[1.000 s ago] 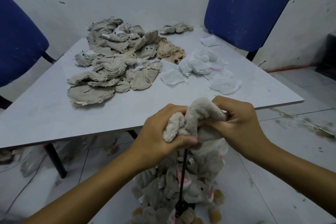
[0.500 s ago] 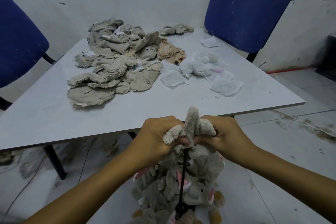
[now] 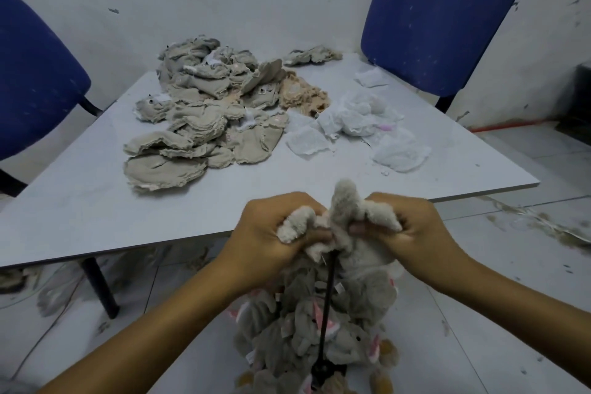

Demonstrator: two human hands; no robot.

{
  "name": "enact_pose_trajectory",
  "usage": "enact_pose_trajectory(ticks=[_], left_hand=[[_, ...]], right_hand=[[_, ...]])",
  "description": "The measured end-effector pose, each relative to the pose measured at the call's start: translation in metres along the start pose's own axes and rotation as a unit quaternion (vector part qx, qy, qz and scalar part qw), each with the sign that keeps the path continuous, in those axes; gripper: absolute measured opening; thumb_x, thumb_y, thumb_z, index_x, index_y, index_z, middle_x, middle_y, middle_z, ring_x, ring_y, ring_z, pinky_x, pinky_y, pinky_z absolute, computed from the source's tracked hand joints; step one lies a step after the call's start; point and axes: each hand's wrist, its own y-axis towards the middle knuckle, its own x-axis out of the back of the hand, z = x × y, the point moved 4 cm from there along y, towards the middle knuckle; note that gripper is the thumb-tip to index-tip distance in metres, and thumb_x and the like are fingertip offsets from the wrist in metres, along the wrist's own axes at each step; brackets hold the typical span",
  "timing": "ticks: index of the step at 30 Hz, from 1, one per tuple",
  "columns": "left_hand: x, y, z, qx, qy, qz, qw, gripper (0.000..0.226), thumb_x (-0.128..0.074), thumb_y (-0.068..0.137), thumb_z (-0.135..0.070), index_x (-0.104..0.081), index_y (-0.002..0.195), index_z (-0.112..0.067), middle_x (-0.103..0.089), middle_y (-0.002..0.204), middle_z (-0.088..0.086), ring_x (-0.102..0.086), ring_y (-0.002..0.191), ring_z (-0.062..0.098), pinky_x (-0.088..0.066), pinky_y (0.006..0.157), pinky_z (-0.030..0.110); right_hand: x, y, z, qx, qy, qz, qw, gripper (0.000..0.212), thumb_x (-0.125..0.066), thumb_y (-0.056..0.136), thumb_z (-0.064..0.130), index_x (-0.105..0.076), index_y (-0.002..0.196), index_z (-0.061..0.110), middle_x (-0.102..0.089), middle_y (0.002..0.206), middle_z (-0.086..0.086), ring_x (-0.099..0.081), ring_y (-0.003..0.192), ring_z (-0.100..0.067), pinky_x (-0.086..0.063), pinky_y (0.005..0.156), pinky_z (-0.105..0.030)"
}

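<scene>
A small grey plush toy skin (image 3: 343,201) sits on top of a thin black upright rod (image 3: 327,297), just in front of the table's near edge. My left hand (image 3: 271,233) grips its left side, and a fuzzy limb sticks out between my fingers. My right hand (image 3: 412,227) grips the right side, fingers curled into the fabric. Below my hands lies a heap of grey plush toys (image 3: 319,329) with pink ears on the floor around the rod's base.
On the white table (image 3: 80,201) lies a pile of inside-out beige fabric skins (image 3: 198,112), a tan one (image 3: 300,94) and white mesh pieces (image 3: 358,118). Blue chairs stand at left (image 3: 35,80) and back right (image 3: 447,9). The tiled floor is littered with lint.
Both hands have moved down and closer together, pulling the grey plush skin down over the rod; its limbs now stick up between my fists.
</scene>
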Motion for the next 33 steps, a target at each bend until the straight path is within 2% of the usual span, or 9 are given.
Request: enact_pose_trajectory(ticks=[4,7,10,13,15,18,21,28,33], left_hand=[[0.003,-0.005,0.003,0.031,-0.034,-0.029,0.998,0.008,-0.074,0.081,-0.017,-0.067,0.079,-0.013,-0.068,0.080,-0.011,-0.063,0.073,0.004,-0.050,0.067,0.023],[-0.005,-0.010,0.011,0.048,0.123,0.101,0.986,0.016,-0.073,0.079,-0.020,-0.063,0.073,-0.009,-0.063,0.069,-0.003,-0.056,0.064,0.009,-0.044,0.058,0.031],[0.001,-0.003,0.008,0.114,0.045,0.194,0.973,0.028,-0.081,0.075,-0.037,-0.065,0.098,-0.036,-0.067,0.093,-0.018,-0.063,0.089,0.000,-0.049,0.074,0.023],[0.013,0.005,0.004,0.163,-0.024,0.141,0.976,0.057,-0.081,0.068,-0.051,-0.053,0.117,-0.044,-0.062,0.101,-0.018,-0.062,0.101,0.010,-0.053,0.082,0.026],[0.008,0.010,-0.005,0.133,0.014,0.127,0.983,0.046,-0.080,0.071,-0.048,-0.059,0.111,-0.038,-0.064,0.094,-0.016,-0.064,0.091,0.009,-0.055,0.076,0.028],[0.004,0.014,-0.014,0.069,0.047,0.057,0.995,0.018,-0.078,0.077,-0.026,-0.072,0.092,-0.018,-0.070,0.084,-0.008,-0.067,0.079,0.009,-0.054,0.069,0.037],[0.013,0.013,-0.011,0.074,-0.044,-0.008,0.996,0.014,-0.078,0.078,-0.025,-0.069,0.083,-0.015,-0.068,0.079,-0.002,-0.066,0.074,0.019,-0.056,0.066,0.036],[-0.005,-0.005,0.010,0.102,0.132,0.188,0.968,0.013,-0.074,0.081,-0.018,-0.061,0.077,-0.019,-0.062,0.071,-0.006,-0.056,0.067,0.011,-0.042,0.060,0.032],[0.002,-0.002,0.005,0.133,-0.026,0.096,0.986,0.012,-0.074,0.080,-0.031,-0.064,0.082,-0.024,-0.063,0.077,-0.010,-0.056,0.072,0.003,-0.043,0.064,0.023]], right_hand=[[0.013,0.022,0.028,0.073,-0.081,-0.029,0.994,0.018,-0.067,0.080,-0.001,-0.073,0.089,0.013,-0.069,0.086,0.007,-0.063,0.079,-0.005,-0.048,0.069,-0.019],[0.001,0.023,0.025,0.027,-0.126,0.082,0.988,0.011,-0.080,0.078,0.017,-0.073,0.086,0.014,-0.064,0.079,0.005,-0.059,0.073,-0.006,-0.046,0.063,-0.025],[-0.006,0.016,0.014,-0.008,-0.108,0.106,0.988,0.016,-0.080,0.077,0.040,-0.071,0.083,0.028,-0.059,0.073,0.012,-0.055,0.069,0.000,-0.040,0.060,-0.018],[-0.008,0.014,0.007,-0.032,-0.110,0.132,0.985,0.021,-0.070,0.074,0.058,-0.063,0.090,0.046,-0.063,0.081,0.025,-0.057,0.075,0.005,-0.039,0.062,-0.011],[-0.007,0.010,0.000,-0.069,-0.082,0.178,0.978,0.029,-0.073,0.071,0.059,-0.059,0.096,0.051,-0.064,0.089,0.029,-0.059,0.082,0.006,-0.042,0.065,-0.011],[0.003,0.009,-0.009,-0.123,-0.028,0.203,0.971,0.040,-0.084,0.073,0.044,-0.065,0.107,0.033,-0.069,0.097,0.015,-0.064,0.089,-0.005,-0.053,0.075,-0.026],[0.024,0.021,0.000,-0.107,0.055,0.104,0.987,0.021,-0.085,0.076,0.028,-0.072,0.090,0.022,-0.070,0.085,0.001,-0.067,0.079,-0.013,-0.056,0.069,-0.030],[0.001,0.016,0.010,-0.072,-0.013,0.127,0.989,0.012,-0.079,0.077,0.035,-0.073,0.086,0.029,-0.069,0.081,0.016,-0.064,0.077,-0.004,-0.051,0.068,-0.024],[0.010,0.018,0.010,-0.041,-0.026,0.101,0.994,0.015,-0.081,0.076,0.037,-0.073,0.086,0.027,-0.067,0.077,0.016,-0.063,0.073,-0.004,-0.047,0.065,-0.021]])
